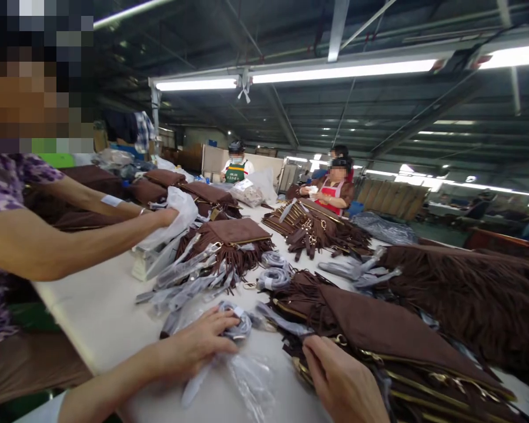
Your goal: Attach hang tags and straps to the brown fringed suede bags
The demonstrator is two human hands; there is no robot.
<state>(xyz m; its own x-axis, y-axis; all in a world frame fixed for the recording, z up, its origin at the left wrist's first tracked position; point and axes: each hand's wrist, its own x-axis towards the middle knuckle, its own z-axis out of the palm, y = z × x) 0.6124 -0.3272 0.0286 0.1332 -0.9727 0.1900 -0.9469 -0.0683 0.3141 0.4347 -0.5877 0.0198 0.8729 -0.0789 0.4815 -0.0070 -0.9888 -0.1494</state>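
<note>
My left hand [198,342] lies over a coiled grey wrapped strap [244,323], its fingers across the top and the thumb at the lower edge. Clear plastic film [253,376] spreads on the table just below that coil. Closed, my right hand [341,379] pinches the end of a grey plastic-wrapped strap [286,321], which runs up and left from the fingers. Beside this hand is a stack of brown fringed bags [379,317] with gold zippers and clasps. Two more coiled straps [274,278] rest farther up the table.
At left, a co-worker's arms [101,235] reach over the white table [88,305], handling a white plastic bag [183,211]. More brown bags [238,231] and wrapped straps [189,267] lie mid-table. A fringed pile [449,282] stands right. Other people [332,191] work at the far end.
</note>
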